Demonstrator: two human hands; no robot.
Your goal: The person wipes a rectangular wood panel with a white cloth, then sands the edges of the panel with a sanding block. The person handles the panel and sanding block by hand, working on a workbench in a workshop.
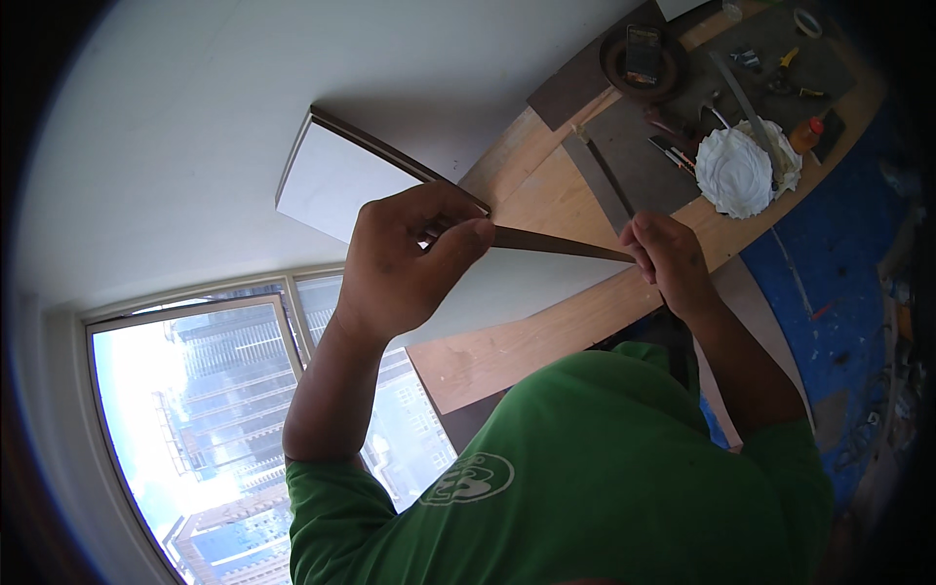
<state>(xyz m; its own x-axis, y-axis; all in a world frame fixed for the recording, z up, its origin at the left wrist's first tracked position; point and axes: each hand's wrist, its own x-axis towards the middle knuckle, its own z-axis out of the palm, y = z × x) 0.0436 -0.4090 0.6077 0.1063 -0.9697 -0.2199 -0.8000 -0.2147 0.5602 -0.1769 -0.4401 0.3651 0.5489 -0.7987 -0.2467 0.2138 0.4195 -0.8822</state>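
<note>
Daylight pours through a tall window at left, below a white wall, as a person in a green shirt handles a pale panel trimmed with dark edging. The left hand pinches the panel near a corner between thumb and curled fingers; should that narrow hold slip, the piece could tip or drop, its corner chipping on the wooden bench. Between the hands, a dark strip, apparently a panel edge, could bend or scuff if pulled unevenly. At right, the right hand grasps a slim dark bar, its exact kind unclear; a skewed push might scrape the strip or send knuckles into it.

As for position, the panel fans out to the left of the left hand's fingertips, angled above the bench, while the strip runs right from the thumb to the right hand's fingers, where contact cannot be confirmed. Farther right lie a crumpled white bundle and an orange bottle, beyond the bar.
</note>
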